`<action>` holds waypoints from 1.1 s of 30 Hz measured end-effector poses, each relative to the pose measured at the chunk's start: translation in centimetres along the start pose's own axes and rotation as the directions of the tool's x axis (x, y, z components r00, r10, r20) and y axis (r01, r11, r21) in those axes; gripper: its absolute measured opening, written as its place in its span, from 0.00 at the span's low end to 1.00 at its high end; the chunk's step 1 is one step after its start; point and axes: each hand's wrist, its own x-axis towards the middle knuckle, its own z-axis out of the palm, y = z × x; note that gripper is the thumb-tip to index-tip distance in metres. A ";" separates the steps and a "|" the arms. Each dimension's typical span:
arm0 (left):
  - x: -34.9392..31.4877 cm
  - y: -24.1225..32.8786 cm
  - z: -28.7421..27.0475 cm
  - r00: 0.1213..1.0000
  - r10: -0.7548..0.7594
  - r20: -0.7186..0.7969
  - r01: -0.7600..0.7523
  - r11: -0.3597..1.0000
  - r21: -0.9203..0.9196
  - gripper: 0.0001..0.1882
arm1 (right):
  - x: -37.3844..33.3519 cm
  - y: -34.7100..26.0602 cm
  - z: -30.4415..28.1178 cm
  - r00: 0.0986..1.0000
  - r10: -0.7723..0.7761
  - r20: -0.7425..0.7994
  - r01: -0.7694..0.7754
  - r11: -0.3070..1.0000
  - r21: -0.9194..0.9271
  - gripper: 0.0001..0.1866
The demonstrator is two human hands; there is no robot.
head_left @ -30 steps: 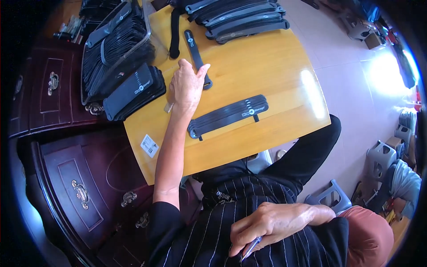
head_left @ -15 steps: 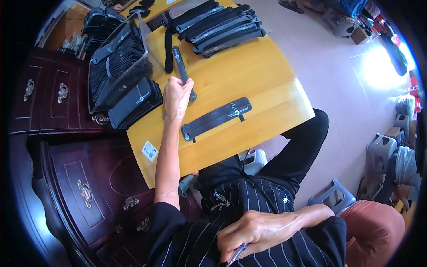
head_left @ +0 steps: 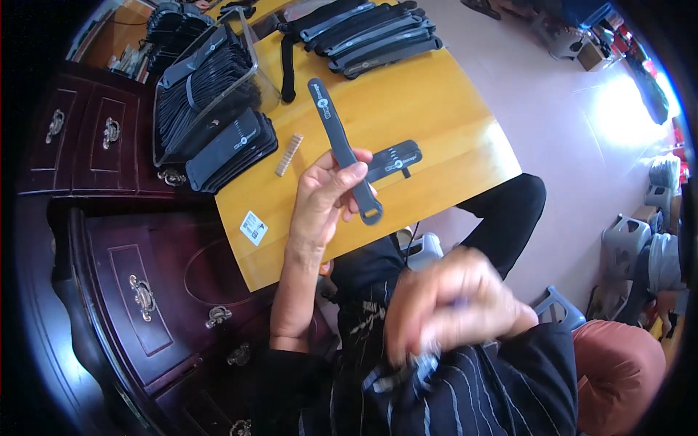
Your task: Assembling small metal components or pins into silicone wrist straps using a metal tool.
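Observation:
My left hand (head_left: 320, 196) is closed on a dark grey strap (head_left: 329, 120), pinching it between thumb and fingers above the table. White printing runs along the strap's upper part, and a slotted loop forms its lower end. Behind it lies a stack of similar straps (head_left: 402, 154), partly covered by my hand and the held strap. My right hand (head_left: 454, 301) hovers in front of my body, curled and smeared by motion. A blurred, pale, shiny thing (head_left: 407, 374) shows below its fingers; its kind is unclear.
The yellow wooden table (head_left: 262, 269) carries a segmented tan strip (head_left: 289, 155), a black strap (head_left: 288, 69), a leaning strap pile (head_left: 233, 151) and rows of straps (head_left: 378, 36). A clear bin (head_left: 251, 76) holds more. Dark drawers (head_left: 145, 298) stand left; someone's reddish-clad knee (head_left: 618, 363) is at right.
My left hand has lifted the strap off the table and brought it nearer, over the strap stack. The tan strip has come into sight. My right hand has moved up and right.

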 end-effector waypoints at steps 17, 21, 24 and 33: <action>0.0 -3.2 7.2 0.946 0.297 0.130 -0.270 0.943 -0.193 0.15 | -0.9 2.9 -8.0 0.760 0.183 -0.623 -0.022 0.967 0.256 0.15; 0.5 -4.0 7.6 0.964 0.258 0.063 -0.252 0.964 -0.090 0.15 | -1.0 2.9 -8.8 0.747 0.173 -0.642 -0.030 0.974 0.227 0.14; 0.7 -4.4 8.0 0.955 0.296 0.016 -0.295 0.954 -0.052 0.14 | -0.8 2.8 -9.2 0.746 0.129 -0.653 -0.047 0.989 0.141 0.15; 2.3 -5.0 7.5 0.895 0.423 -0.141 -0.430 0.903 -0.016 0.12 | -1.6 3.6 -8.9 0.714 -0.380 -0.588 -0.203 0.691 -0.693 0.06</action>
